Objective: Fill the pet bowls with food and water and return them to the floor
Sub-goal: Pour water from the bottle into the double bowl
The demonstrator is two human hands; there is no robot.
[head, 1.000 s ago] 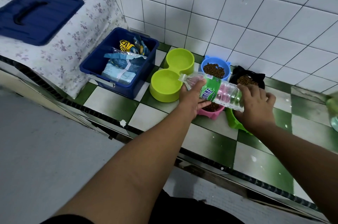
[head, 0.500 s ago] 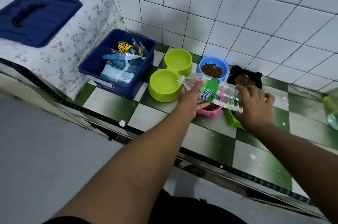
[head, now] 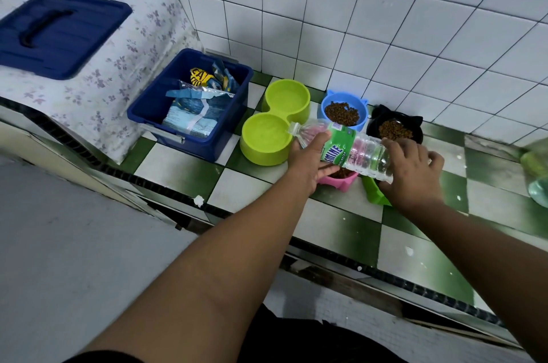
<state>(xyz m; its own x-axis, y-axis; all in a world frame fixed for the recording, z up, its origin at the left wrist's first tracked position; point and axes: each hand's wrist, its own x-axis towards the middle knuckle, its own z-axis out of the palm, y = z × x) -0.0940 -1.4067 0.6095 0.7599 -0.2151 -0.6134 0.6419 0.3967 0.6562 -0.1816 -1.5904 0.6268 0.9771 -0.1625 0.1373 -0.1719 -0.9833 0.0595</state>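
A clear water bottle [head: 353,152] with a green label lies tipped on its side, its open mouth over the near cup of the lime double bowl [head: 267,140]. My left hand [head: 308,163] holds the bottle near its neck and my right hand [head: 412,172] grips its base. A blue bowl [head: 342,113] and a black bowl [head: 394,128] hold brown kibble. The pink bowl [head: 341,180], also with kibble, sits under the bottle. A green bowl [head: 375,193] is mostly hidden by my right hand.
A blue bin [head: 189,107] with pet food bags stands left of the bowls on the green-and-white tiled counter [head: 178,166]. Its blue lid [head: 59,33] lies on a flowered cloth. A white tiled wall [head: 385,21] backs the counter. A greenish object [head: 536,175] shows at the right edge.
The bottle stays tipped toward the lime bowl with both hands on it. The hands have hardly moved; the view shifted slightly.
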